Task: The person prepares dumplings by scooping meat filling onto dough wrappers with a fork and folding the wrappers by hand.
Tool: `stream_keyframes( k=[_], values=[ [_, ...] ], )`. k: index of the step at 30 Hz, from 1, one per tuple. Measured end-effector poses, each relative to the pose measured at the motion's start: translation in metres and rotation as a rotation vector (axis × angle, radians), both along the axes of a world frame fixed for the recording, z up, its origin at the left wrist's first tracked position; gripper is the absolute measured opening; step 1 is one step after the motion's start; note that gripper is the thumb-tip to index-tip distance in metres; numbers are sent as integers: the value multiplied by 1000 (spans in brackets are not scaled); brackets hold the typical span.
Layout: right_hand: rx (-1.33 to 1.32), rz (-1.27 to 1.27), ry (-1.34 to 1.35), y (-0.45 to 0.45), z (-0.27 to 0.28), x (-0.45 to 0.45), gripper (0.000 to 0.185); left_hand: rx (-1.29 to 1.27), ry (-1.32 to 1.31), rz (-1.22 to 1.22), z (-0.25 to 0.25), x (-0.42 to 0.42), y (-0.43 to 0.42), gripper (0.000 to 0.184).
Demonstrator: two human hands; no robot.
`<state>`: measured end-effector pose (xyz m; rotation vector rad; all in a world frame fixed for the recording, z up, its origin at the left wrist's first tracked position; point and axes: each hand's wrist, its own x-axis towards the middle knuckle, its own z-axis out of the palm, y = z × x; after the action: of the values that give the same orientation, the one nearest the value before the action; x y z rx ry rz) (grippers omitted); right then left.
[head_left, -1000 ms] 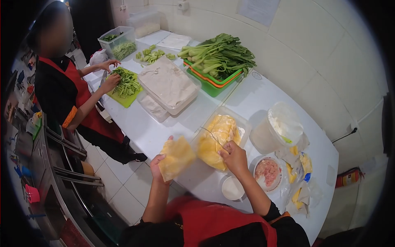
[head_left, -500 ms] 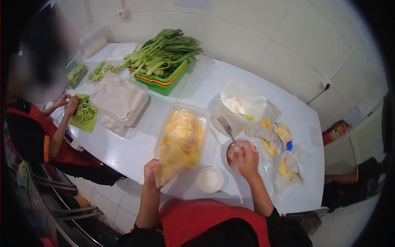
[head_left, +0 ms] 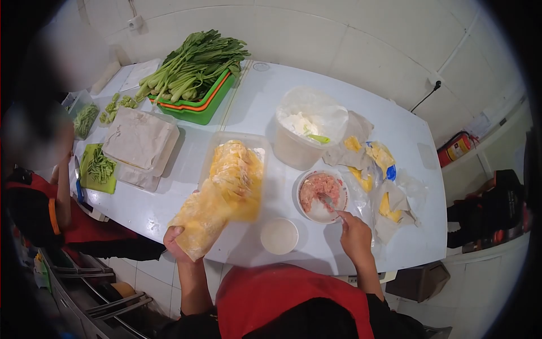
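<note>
My left hand (head_left: 178, 244) is closed on the near edge of a floured yellow dough sheet (head_left: 197, 223). The sheet slants up to a clear plastic container (head_left: 259, 212), where folded yellow dough sheets (head_left: 234, 169) lie in overlapping layers. A fork (head_left: 327, 201) is gripped in my right hand (head_left: 355, 233). Its tines are down in the pink minced meat (head_left: 320, 186) inside a round bowl (head_left: 297, 195). Between my hands stands a small white bowl (head_left: 279, 236).
Behind the meat bowl stands a plastic-lined tub (head_left: 288, 144) of white stuff. Opened wrappers with yellow dough pieces (head_left: 389, 208) lie right. Leafy greens fill green and orange baskets (head_left: 209, 111). A cloth-covered container (head_left: 138, 138) and a co-worker's sleeve (head_left: 53, 214) are left.
The fork has turned from tines up over the bowl to tines down in the meat. My left hand has drawn the dough sheet further out of the container. The view has shifted.
</note>
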<state>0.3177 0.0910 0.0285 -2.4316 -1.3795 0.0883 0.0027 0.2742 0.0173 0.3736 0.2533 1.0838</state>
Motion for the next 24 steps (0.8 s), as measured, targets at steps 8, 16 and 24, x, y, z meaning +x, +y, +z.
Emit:
stream_keyframes(
  k=[8,16,24],
  values=[
    [-224,20,4,17,-8,-7,34,-127,-198,-164,-31,7,-8,64],
    [-230,150,144,6,18,6,28,-198,-221,-166,-32,23,-19,61],
    [-312,25,28,24,1,-4,31,-262,-124,-177,-39,25,-23,58]
  ],
)
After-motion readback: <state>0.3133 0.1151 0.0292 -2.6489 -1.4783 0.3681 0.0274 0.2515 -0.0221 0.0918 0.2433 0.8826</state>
